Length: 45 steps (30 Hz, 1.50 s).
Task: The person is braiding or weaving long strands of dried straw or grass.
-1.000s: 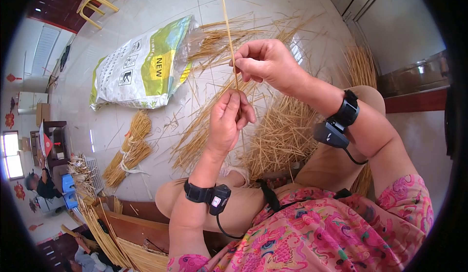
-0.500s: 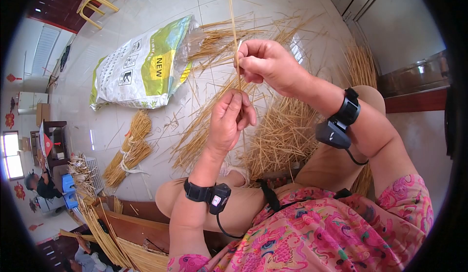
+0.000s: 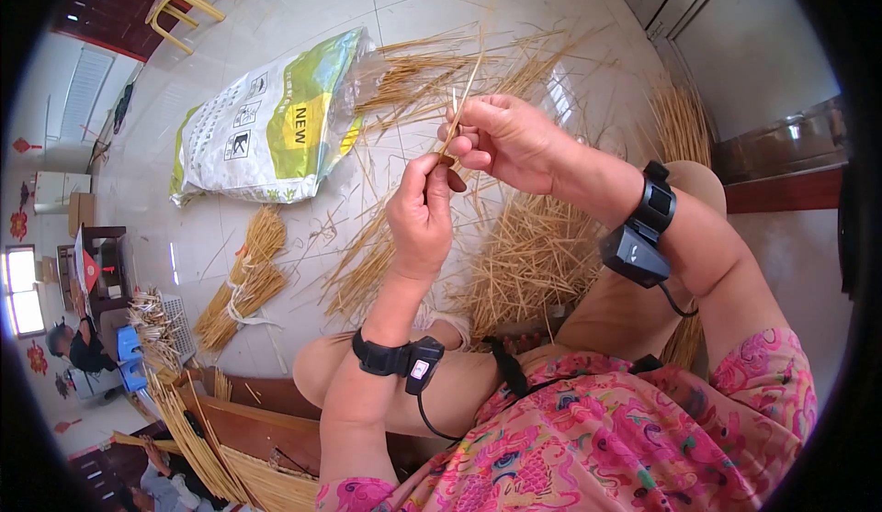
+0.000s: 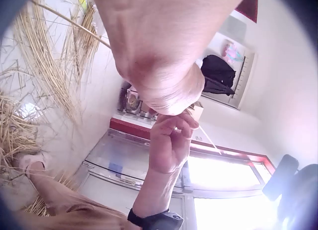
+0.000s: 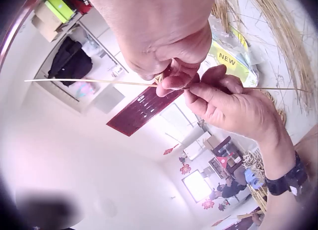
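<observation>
In the head view the left hand (image 3: 423, 223) pinches a thin straw (image 3: 471, 80) between thumb and fingertips. Just above and to the right, the right hand (image 3: 514, 145) holds the same straw with bent fingers. The two hands nearly meet, and a short pale end shows by the right fingertips. From the right wrist view, the straw (image 5: 99, 81) runs out to the left of the right hand (image 5: 164, 36), while the left hand (image 5: 233, 105) grips it close by. The left wrist view shows the right hand (image 4: 169, 145) beyond the large, near left hand (image 4: 159, 56).
Loose straw (image 3: 533, 255) lies heaped on the floor before the crossed legs. A white and green sack (image 3: 266, 126) lies further off, with a tied straw bundle (image 3: 243, 278) below it. Another bundle (image 3: 680, 126) stands by the cabinet; a wooden bench (image 3: 266, 425) is at lower left.
The left hand has risen, and the right hand has turned and dropped slightly, bringing them closer together. The held straw now leans to the right instead of standing nearly upright.
</observation>
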Motion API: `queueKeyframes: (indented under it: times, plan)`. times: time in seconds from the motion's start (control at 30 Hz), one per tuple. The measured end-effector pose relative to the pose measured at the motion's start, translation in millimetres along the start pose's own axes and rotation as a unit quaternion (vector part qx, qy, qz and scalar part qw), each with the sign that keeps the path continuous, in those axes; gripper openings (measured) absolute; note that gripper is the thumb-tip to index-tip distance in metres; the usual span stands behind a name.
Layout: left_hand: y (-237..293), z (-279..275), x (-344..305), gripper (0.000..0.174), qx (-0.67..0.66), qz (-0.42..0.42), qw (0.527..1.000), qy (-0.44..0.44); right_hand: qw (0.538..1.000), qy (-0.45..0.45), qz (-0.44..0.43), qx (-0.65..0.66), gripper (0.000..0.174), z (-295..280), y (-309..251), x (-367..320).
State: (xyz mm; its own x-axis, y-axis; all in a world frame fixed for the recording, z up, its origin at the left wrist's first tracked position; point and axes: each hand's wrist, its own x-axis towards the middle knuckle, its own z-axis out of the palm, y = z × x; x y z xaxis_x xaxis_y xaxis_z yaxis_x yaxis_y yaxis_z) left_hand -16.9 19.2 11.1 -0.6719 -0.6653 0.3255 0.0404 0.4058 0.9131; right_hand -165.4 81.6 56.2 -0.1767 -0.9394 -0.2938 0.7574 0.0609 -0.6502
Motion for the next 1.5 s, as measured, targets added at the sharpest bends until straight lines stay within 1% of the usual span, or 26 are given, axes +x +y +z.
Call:
queueKeyframes:
  times: [0.03,0.13,0.23,0.33,0.37,0.4,0.43,0.47,0.5,0.53,0.6,0.63,0.7,0.73,0.77,0.8,0.83,0.93,0.97,1.07,1.17,1.23,1.27,1.33,1.37,1.5]
  plan:
    - [-1,1,0,0.012,0.013,0.017,1.000,0.011,1.000,-0.005,0.014,0.018,0.014,-1,2,1]
    - [-4,2,-1,0.012,0.024,0.065,0.997,0.040,0.998,0.043,0.039,-0.006,0.012,-2,4,1]
    - [1,1,0,0.014,0.036,0.078,0.995,0.060,0.987,0.061,0.078,-0.129,0.011,1,13,2]
    - [-1,-2,-2,0.012,0.053,0.056,0.995,0.056,0.950,0.100,0.048,-0.292,0.012,5,11,-3]
    - [-1,-4,-1,0.011,0.028,0.042,0.996,0.075,0.930,0.128,0.042,-0.343,0.017,1,10,-2]
    - [-2,-7,1,0.011,0.003,0.028,0.995,0.093,0.881,0.104,0.049,-0.459,0.018,-3,7,0]
    - [0,-10,3,0.011,-0.022,0.014,0.994,0.109,0.819,0.081,0.056,-0.566,0.020,-7,4,1]
    - [3,-15,6,0.012,-0.057,-0.007,0.994,0.096,0.742,0.056,0.061,-0.665,0.022,-9,3,0]
    - [11,-19,11,0.014,-0.092,-0.026,0.992,0.085,0.662,-0.020,0.106,-0.742,0.027,-11,3,0]
    - [14,-23,15,0.016,-0.125,-0.046,0.988,0.077,0.600,-0.082,0.155,-0.781,0.027,-15,2,-2]
    - [10,-28,18,0.019,-0.149,-0.072,0.984,0.067,0.457,-0.206,0.249,-0.829,0.028,-19,3,-9]
    - [7,-30,19,0.020,-0.169,-0.088,0.980,0.060,0.484,-0.181,0.238,-0.823,0.026,-18,-1,-11]
    - [4,-29,16,0.020,-0.197,-0.115,0.973,0.041,0.607,-0.130,0.046,-0.783,0.025,-17,-1,-9]
    - [3,-28,15,0.020,-0.205,-0.126,0.970,0.030,0.656,-0.100,-0.052,-0.746,0.025,-15,-1,-8]
    - [3,-26,15,0.020,-0.213,-0.137,0.967,0.017,0.730,-0.066,-0.080,-0.676,0.023,-10,0,-7]
    - [3,-24,14,0.020,-0.227,-0.148,0.963,0.004,0.794,-0.031,-0.107,-0.598,0.022,-2,2,-5]
    - [4,-21,12,0.020,-0.242,-0.159,0.957,-0.010,0.848,0.006,-0.134,-0.513,0.020,4,4,-4]
    - [6,-13,9,0.023,-0.271,-0.189,0.942,-0.056,0.910,0.058,-0.173,-0.372,0.017,8,9,1]
    - [7,-10,7,0.024,-0.284,-0.194,0.937,-0.063,0.919,0.036,-0.159,-0.359,0.015,6,9,2]
    - [11,-9,6,0.026,-0.294,-0.213,0.928,-0.080,0.909,0.017,-0.129,-0.396,0.013,11,1,-4]
    - [10,-11,4,0.026,-0.293,-0.212,0.928,-0.089,0.912,0.011,-0.147,-0.383,0.012,5,7,-1]
    - [9,-10,3,0.024,-0.295,-0.210,0.928,-0.088,0.925,0.003,-0.135,-0.354,0.013,4,6,-2]
    - [9,-10,2,0.024,-0.308,-0.216,0.922,-0.087,0.931,-0.001,-0.129,-0.340,0.013,5,6,-3]
    - [11,-10,2,0.024,-0.333,-0.229,0.911,-0.086,0.926,0.011,-0.136,-0.352,0.012,7,5,-3]
    - [11,-11,3,0.024,-0.357,-0.237,0.899,-0.094,0.923,0.018,-0.139,-0.358,0.012,8,5,-4]
    - [10,-17,4,0.024,-0.435,-0.255,0.855,-0.124,0.940,-0.003,-0.126,-0.317,0.011,4,7,-2]
